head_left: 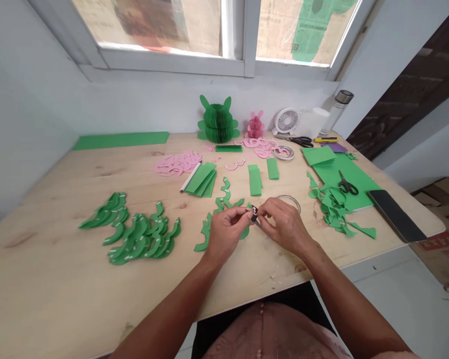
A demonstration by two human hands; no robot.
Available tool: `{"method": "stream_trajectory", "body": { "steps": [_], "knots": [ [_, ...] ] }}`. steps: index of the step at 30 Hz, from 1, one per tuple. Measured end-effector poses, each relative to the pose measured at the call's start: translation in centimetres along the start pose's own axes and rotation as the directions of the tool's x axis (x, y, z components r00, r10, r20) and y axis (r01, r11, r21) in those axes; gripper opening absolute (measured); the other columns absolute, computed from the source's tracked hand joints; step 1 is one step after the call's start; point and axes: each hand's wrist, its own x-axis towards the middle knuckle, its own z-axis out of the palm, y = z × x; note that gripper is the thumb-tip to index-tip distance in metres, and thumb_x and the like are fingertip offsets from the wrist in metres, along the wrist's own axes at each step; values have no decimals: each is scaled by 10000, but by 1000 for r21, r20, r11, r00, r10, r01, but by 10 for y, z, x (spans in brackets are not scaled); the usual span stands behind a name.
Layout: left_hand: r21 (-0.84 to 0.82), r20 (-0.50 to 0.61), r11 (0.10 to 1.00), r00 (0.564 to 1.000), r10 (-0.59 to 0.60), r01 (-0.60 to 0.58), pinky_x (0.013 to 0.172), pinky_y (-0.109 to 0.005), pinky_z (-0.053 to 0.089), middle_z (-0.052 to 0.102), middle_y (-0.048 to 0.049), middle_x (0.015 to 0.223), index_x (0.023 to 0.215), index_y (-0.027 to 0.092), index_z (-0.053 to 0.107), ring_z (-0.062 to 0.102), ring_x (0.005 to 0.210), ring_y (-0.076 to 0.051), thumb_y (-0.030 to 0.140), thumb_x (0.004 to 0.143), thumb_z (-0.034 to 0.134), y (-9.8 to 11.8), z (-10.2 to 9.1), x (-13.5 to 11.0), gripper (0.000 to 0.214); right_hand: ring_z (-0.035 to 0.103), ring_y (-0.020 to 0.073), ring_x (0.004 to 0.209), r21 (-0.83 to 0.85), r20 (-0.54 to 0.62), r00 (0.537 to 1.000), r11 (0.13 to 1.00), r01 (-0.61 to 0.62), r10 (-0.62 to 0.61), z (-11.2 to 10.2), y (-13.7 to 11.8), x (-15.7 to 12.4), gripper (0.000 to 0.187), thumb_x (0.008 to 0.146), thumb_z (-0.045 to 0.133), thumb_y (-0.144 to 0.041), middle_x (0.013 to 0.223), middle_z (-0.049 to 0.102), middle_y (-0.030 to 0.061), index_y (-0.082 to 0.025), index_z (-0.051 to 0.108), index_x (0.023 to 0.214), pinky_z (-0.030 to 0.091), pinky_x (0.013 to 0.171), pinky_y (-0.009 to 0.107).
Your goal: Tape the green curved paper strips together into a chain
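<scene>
My left hand point(226, 229) pinches a small dark piece with white marks point(254, 213) between thumb and fingertips; its kind is too small to tell. My right hand point(284, 222) is closed in a pinch at the right edge of that piece, and what its fingertips grip is hidden. Wavy green paper cutouts point(205, 232) lie under and beside my left hand. Past my right hand, a roll of tape point(290, 203) rests flat, partly covered by the fingers. A heap of scalloped green cutouts with white strips point(142, 239) spreads to the left.
Folded green papers point(204, 179), a white pen point(190, 177) and pink cutouts point(177, 163) lie farther back. Green point(217, 122) and pink point(255, 124) paper figures stand by the wall near a small fan point(286, 120). Scissors point(347, 184), green scraps point(333, 204) and a phone point(396, 215) are at right.
</scene>
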Motion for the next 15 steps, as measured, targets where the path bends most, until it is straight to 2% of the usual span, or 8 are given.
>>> {"method": "stream_trajectory", "body": {
  "steps": [15],
  "knots": [
    [5, 3, 1000, 1000, -7, 7, 555, -222, 502, 712, -36, 682, 710, 143, 730, 624, 586, -140, 249, 672, 685, -1, 0, 0, 121, 523, 148, 685, -38, 41, 999, 999, 17, -16, -5, -1, 1, 106, 825, 472, -106, 737, 591, 27, -189, 519, 779, 384, 635, 260]
  ]
}}
